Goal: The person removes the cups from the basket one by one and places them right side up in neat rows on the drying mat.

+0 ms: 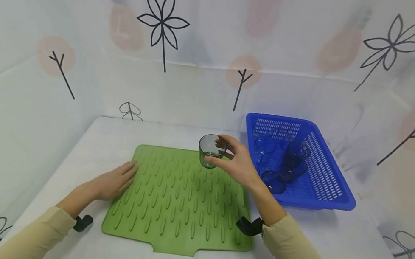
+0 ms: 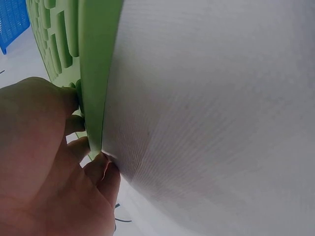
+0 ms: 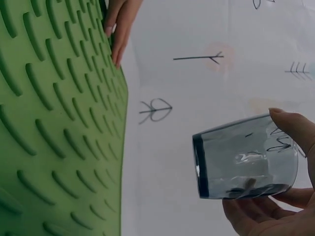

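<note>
My right hand (image 1: 240,162) holds a clear grey drinking glass (image 1: 208,157) above the far part of a green ridged drying mat (image 1: 175,245). In the right wrist view, thumb and fingers grip the glass (image 3: 236,162) from opposite sides, with a gap between it and the mat (image 3: 59,113). My left hand (image 1: 111,181) rests at the mat's left edge. In the left wrist view, the fingers of the left hand (image 2: 54,162) lie along that edge, fairly straight, some on the mat and some on the white cloth.
A blue plastic basket (image 1: 336,178) stands to the right of the mat, with several glasses (image 1: 294,158) inside. White cloth printed with plants covers the table (image 1: 72,165) and rises as walls (image 1: 196,94) at the back and sides. Black straps (image 1: 250,227) sit at both wrists.
</note>
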{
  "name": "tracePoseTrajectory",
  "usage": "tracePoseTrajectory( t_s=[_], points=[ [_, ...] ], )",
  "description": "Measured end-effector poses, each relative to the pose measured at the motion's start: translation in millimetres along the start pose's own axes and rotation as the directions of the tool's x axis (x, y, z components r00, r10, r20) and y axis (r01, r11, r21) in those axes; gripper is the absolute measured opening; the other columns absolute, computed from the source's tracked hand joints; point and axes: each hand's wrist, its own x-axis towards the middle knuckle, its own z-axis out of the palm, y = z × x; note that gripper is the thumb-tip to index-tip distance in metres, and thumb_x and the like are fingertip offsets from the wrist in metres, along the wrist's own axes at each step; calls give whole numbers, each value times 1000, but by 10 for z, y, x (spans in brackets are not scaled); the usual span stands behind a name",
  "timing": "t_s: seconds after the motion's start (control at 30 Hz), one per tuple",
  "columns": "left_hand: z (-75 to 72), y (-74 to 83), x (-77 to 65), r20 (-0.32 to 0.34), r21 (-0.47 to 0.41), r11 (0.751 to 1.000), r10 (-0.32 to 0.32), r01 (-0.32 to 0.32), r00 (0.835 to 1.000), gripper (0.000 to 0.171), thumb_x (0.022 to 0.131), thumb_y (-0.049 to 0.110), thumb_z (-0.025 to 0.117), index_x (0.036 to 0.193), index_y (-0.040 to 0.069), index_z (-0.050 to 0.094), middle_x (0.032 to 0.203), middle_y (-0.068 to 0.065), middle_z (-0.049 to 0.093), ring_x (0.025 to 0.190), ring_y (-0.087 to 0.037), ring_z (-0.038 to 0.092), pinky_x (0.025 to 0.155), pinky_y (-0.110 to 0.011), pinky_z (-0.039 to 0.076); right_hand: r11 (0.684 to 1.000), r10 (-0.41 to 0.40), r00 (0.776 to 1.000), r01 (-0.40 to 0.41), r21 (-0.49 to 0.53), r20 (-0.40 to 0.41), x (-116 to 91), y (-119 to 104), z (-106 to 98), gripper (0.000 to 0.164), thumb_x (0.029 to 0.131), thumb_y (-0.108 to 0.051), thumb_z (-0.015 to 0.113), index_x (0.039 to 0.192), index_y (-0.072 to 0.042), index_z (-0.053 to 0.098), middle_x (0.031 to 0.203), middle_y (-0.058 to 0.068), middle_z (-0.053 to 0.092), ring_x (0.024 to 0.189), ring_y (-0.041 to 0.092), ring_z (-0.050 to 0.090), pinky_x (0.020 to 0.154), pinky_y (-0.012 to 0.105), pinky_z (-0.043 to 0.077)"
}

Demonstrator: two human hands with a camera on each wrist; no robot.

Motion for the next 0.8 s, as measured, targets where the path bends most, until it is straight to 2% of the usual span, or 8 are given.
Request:
tracePoseTrajectory(
  t_s=[0.27, 0.4, 0.63, 0.8],
  points=[
    [28, -25, -7, -7, 0, 1000, -5, 5, 1000, 55, 110, 16, 43, 156, -10, 28, 166, -29, 18, 151, -48, 21, 123, -58, 23, 1000, 6, 999, -6, 19, 31, 91, 5, 147, 76, 85, -22, 86, 149, -5, 48, 140, 14, 57, 132, 36, 54, 116, 42, 44],
    [37, -34, -9, -8, 5, 1000, -6, 6, 1000, 55, 110, 16, 43, 156, -10, 28, 166, -29, 18, 151, -48, 21, 123, -58, 24, 1000, 11, 999, -12, 29, 41, 126, 17, 214, 78, 85, -22, 86, 150, -4, 47, 141, 18, 56, 133, 37, 53, 116, 40, 44],
    [27, -30, 35, 0, 6, 1000, -7, 7, 1000, 56, 110, 17, 42, 157, -9, 27, 166, -28, 18, 152, -47, 21, 123, -57, 23, 998, -12, 999, 10, 61, 35, 171, 54, 305, 77, 87, -18, 84, 152, -4, 45, 142, 17, 56, 134, 33, 52, 116, 42, 44],
    [29, -30, 38, 15, -4, 1000, -25, 25, 1000, 56, 111, 18, 42, 158, -8, 27, 167, -27, 17, 152, -46, 21, 123, -58, 23, 995, -21, 999, 16, 100, 49, 247, 107, 405, 78, 87, -18, 84, 152, -3, 44, 143, 18, 55, 134, 35, 52, 117, 42, 42]
  ],
)
